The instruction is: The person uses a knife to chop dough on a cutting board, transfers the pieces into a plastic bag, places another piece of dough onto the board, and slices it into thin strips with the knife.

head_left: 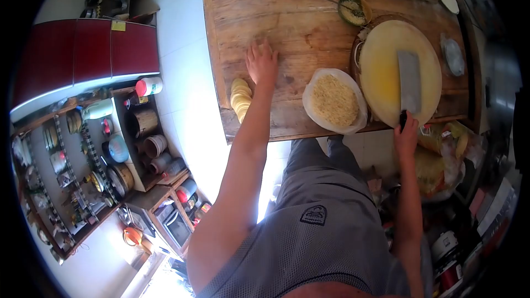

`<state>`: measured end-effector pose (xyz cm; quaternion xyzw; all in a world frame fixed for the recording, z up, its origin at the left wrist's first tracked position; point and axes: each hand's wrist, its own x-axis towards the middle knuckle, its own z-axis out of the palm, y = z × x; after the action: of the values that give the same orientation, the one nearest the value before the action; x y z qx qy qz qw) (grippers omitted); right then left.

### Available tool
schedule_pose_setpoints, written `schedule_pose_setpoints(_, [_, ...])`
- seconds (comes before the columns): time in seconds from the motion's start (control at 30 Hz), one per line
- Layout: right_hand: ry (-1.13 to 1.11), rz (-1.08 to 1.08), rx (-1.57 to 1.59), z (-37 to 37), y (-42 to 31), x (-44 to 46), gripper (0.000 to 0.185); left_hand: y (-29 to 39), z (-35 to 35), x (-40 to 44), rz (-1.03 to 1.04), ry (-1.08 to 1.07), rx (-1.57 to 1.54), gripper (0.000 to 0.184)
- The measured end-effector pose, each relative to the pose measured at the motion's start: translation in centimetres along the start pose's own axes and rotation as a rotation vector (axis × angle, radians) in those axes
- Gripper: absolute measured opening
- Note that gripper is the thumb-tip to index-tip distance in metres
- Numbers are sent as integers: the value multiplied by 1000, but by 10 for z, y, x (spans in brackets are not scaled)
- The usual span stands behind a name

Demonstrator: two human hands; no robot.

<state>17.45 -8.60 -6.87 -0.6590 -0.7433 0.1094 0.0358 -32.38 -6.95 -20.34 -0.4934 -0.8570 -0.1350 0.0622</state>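
Steel cleaver lay over the round board.
The right hand gripped it; the left hand, outstretched, rested on the table near yellow slices.

In my right grip I hold the cleaver by its dark handle; its broad, grey, rectangular blade extends forward of that grip over the pale round cutting board. Beside my left grip, outward and bodyward, pale yellow slices overlap in a row on the surface.
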Motion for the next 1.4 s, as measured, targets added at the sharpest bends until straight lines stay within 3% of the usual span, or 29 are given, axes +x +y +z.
schedule_pose_setpoints(0.2, [26, -28, -45, -1, 1, -4, 56, 2, -9, -1, -106, -65, -178, 47])
schedule_pose_setpoints(0.5, [-1, 8, -94, 0, -3, -3, 55, -1, -14, -1, -20, -19, -163, 41])
schedule_pose_setpoints(0.63, [-20, 46, -104, -1, -5, -3, 56, 1, -17, -2, -44, -59, -178, 51])
schedule_pose_setpoints(0.8, [-5, 31, -109, 0, -4, -3, 55, -1, -19, -10, 49, -10, -127, 47])
schedule_pose_setpoints(1.03, [40, 5, -90, 0, -5, -4, 56, -14, -12, -5, -3, 97, -276, 40])
schedule_pose_setpoints(1.13, [42, 18, -80, -4, -12, -4, 55, -29, -18, 12, -383, 182, -581, 34])
schedule_pose_setpoints(1.17, [43, 30, -76, -4, -12, -4, 55, -33, -24, 15, -372, 176, -582, 34])
schedule_pose_setpoints(1.23, [35, 6, -69, -2, -9, -4, 55, -21, -79, 30, -1012, 152, -1420, 34])
schedule_pose_setpoints(1.27, [35, 16, -64, -2, -8, -4, 55, -29, -83, 31, -1003, 144, -1417, 34])
schedule_pose_setpoints(1.33, [16, 18, -62, -3, -9, -2, 55, -36, -92, 35, -967, 109, -1921, 31])
schedule_pose_setpoints(1.4, [15, 3, -15, -7, -9, -2, 56, -25, -106, 33, -882, 51, -2002, 32])
